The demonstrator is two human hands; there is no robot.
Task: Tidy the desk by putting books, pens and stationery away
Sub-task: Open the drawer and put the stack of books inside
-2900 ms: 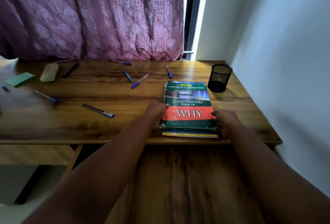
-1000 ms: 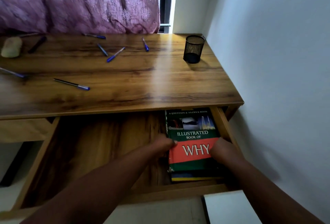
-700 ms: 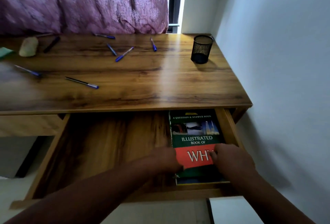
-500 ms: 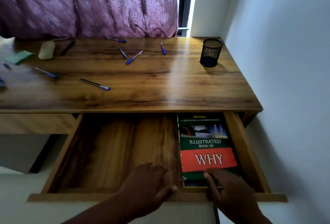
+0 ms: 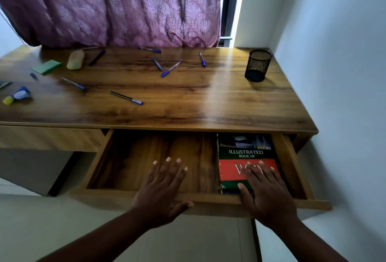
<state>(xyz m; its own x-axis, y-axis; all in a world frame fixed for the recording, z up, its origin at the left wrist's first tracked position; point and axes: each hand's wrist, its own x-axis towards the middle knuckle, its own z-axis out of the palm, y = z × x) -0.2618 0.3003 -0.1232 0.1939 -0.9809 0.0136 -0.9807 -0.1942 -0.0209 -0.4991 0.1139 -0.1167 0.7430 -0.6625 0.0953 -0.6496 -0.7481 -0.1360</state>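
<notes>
Wooden drawer (image 5: 146,163), book (image 5: 244,153) against right wall.

Book (image 5: 246,153) lies in open drawer (image 5: 158,196); right hand (image 5: 266,190) flat, seemingly touching its cover.

A purple patterned curtain (image 5: 117,6) hangs in heavy folds behind the far edge of the wooden desk, its hem bunched just above the desktop. To the right of the curtain a narrow strip of window (image 5: 231,4) shows a dark frame and a bright band of daylight, which throws a pale sheen across the wood below it. A plain white wall (image 5: 334,52) runs along the right side, meeting the window wall in the far corner, and a pale floor (image 5: 62,226) shows at the lower left, with a grey panel (image 5: 31,169) standing under the left part of the desk.
</notes>
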